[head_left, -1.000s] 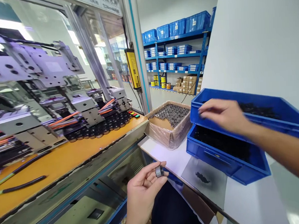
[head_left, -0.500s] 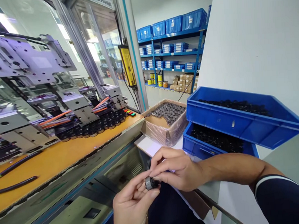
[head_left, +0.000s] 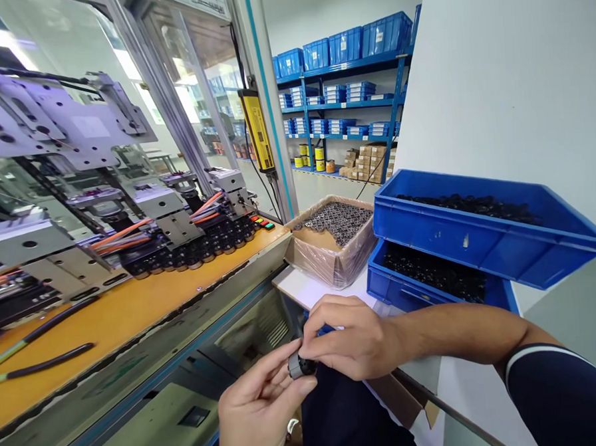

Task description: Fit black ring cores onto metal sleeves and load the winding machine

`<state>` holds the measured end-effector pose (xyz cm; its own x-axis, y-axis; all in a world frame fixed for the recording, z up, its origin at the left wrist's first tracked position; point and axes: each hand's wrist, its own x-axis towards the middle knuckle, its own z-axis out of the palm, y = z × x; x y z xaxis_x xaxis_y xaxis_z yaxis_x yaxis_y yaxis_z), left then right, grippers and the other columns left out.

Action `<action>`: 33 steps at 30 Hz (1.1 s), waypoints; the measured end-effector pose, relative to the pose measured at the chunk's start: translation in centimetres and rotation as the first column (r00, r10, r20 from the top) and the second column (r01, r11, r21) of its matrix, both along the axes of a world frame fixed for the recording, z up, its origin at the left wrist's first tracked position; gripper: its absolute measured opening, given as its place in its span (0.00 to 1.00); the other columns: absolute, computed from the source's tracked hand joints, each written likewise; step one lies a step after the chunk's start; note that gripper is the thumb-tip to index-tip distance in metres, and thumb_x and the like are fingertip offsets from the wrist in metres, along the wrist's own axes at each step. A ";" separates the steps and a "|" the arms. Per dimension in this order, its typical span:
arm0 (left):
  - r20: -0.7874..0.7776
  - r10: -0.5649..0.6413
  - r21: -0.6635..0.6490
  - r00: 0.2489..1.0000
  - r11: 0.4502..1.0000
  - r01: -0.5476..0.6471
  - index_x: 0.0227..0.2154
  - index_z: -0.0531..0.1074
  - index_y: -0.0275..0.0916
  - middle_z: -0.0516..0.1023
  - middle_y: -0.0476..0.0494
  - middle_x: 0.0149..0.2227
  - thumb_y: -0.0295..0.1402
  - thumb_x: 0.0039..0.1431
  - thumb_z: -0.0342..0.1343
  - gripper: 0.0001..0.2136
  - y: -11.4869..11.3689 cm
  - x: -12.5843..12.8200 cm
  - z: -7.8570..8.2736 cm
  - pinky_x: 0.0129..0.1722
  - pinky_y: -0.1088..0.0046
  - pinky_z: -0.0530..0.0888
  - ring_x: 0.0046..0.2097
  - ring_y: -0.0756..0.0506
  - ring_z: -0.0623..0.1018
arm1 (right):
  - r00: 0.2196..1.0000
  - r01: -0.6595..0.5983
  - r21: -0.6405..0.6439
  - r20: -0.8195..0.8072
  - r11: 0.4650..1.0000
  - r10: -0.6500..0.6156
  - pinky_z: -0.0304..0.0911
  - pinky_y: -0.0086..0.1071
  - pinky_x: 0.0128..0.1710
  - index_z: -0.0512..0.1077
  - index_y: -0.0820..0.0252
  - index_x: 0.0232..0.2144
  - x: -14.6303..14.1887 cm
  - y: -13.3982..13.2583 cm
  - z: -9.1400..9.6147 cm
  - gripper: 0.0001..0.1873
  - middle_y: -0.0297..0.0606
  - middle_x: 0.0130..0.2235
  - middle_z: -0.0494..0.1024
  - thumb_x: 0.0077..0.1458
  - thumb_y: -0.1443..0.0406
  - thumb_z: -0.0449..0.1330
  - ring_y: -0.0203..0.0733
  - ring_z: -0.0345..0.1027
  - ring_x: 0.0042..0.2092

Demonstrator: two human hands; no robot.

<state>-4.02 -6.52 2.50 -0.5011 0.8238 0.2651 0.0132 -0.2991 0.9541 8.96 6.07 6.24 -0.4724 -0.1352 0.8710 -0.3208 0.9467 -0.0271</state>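
Single view only, worn on the head, looking forward and down from close above the left hand (head_left: pixel 258 411) and right hand (head_left: pixel 351 337), both low in the centre. Wide-angle, with straight posts bowed toward the edges. Facing along an orange-topped machine bench (head_left: pixel 133 311) running off to the left, with stacked blue plastic bins (head_left: pixel 479 240) near on the right and blue metal shelving (head_left: pixel 346 107) far off, straight ahead. Near enough for fingers to fill the lower middle. No second view to share anything with.

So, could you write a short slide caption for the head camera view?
Both hands, left hand and right hand, pinch a small dark ring part beside stacked blue bins.
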 end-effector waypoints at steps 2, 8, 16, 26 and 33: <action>-0.008 -0.002 0.002 1.000 1.000 0.002 0.34 0.82 0.51 0.82 0.46 0.29 0.26 0.36 0.71 0.19 -0.2 -0.2 0.1 0.28 0.86 0.75 0.26 0.49 0.80 | 1.000 0.008 0.034 -0.004 0.999 -0.008 0.68 0.27 0.36 0.73 0.65 0.34 0.0 -0.3 0.2 0.04 0.40 0.33 0.77 0.55 0.74 0.58 0.32 0.67 0.36; 0.065 0.004 0.038 0.998 0.999 -0.007 0.33 0.82 0.47 0.82 0.43 0.29 0.25 0.32 0.71 0.19 -1.0 -0.4 -0.1 0.30 0.81 0.77 0.29 0.45 0.81 | 1.000 0.018 0.071 -0.005 0.997 -0.018 0.69 0.27 0.37 0.73 0.66 0.35 -0.1 -1.5 0.6 0.07 0.41 0.34 0.77 0.53 0.76 0.57 0.33 0.68 0.37; 0.220 0.252 0.129 0.942 0.950 -0.285 0.31 0.82 0.46 0.81 0.46 0.27 0.31 0.34 0.74 0.16 -3.1 1.3 -0.7 0.31 0.82 0.76 0.28 0.48 0.80 | 0.984 0.053 0.104 -0.174 0.993 -0.035 0.73 0.39 0.45 0.71 0.70 0.42 -1.7 -3.9 -1.7 0.12 0.48 0.40 0.78 0.54 0.69 0.60 0.43 0.70 0.46; -0.648 0.355 0.428 0.674 0.901 -0.063 0.38 0.77 0.41 0.77 0.49 0.35 0.26 0.53 0.64 0.09 -9.7 -3.7 1.7 0.37 0.83 0.76 0.37 0.53 0.77 | 0.960 -0.267 -0.075 -0.109 0.961 0.258 0.72 0.35 0.44 0.70 0.70 0.42 -4.0 -8.1 -1.2 0.09 0.48 0.37 0.78 0.60 0.69 0.58 0.38 0.70 0.42; -0.441 0.484 0.452 0.756 0.848 -0.279 0.34 0.78 0.43 0.77 0.52 0.33 0.27 0.52 0.65 0.07 -10.5 -4.3 -0.7 0.38 0.86 0.75 0.36 0.54 0.77 | 0.931 -0.350 -0.288 -0.003 0.891 0.365 0.71 0.31 0.42 0.71 0.68 0.41 -6.5 -9.4 -2.1 0.10 0.46 0.37 0.77 0.61 0.64 0.59 0.35 0.71 0.41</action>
<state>-8.37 -17.01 1.83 -0.4514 0.3979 0.7987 0.6583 -0.4557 0.5991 2.50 -3.32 4.15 -0.4815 -0.0587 0.8745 -0.6277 0.7195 -0.2973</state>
